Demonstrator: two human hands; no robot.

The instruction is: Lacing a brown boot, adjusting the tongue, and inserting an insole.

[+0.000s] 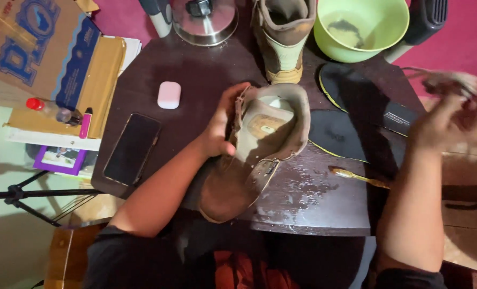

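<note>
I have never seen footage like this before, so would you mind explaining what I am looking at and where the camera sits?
There is no machine here: the camera is worn on a person's head and looks down at their own two bare hands over a dark round table. The left hand grips a worn brown boot by its collar, tipped on its side. The right hand is blurred and raised to the right; it seems to hold a lace, though I cannot be sure. On the table lie a second boot, a green bowl, dark insoles, a toothbrush, a phone and a small white case.
</note>
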